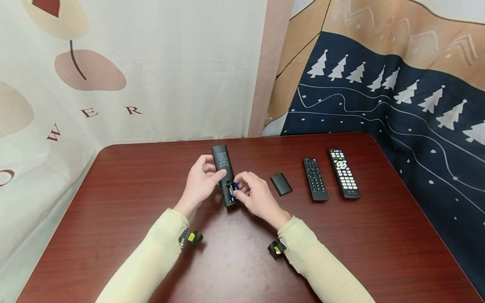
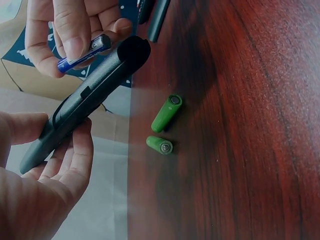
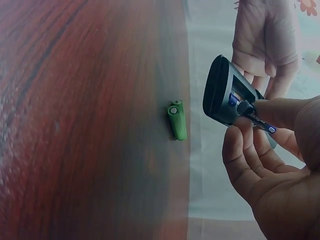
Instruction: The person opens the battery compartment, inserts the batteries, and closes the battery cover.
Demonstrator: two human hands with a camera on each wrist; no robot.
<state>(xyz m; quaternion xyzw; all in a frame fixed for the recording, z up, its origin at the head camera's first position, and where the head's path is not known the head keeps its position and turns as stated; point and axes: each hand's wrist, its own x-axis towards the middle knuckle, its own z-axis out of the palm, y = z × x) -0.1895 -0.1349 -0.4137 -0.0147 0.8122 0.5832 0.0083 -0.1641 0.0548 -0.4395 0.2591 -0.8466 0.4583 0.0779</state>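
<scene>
My left hand [image 1: 200,180] grips a black remote control [image 1: 221,158] by its sides, back face up, with its battery compartment uncovered at the near end. A blue battery [image 3: 234,99] lies inside that compartment in the right wrist view. Beside the compartment, my right hand [image 1: 257,195] pinches another blue battery [image 2: 100,45] between thumb and fingers. From the left wrist this battery appears just above the remote's edge, tilted. Two green batteries, one longer in view [image 2: 167,114] and one end-on [image 2: 160,145], lie on the table, hidden in the head view by the remote and hands.
A black battery cover [image 1: 281,184] lies on the reddish-brown table [image 1: 151,176], right of my right hand. Farther right lie a remote with dark buttons [image 1: 315,180] and one with white buttons [image 1: 343,174]. Printed curtains [image 1: 189,75] hang behind the table's far edge.
</scene>
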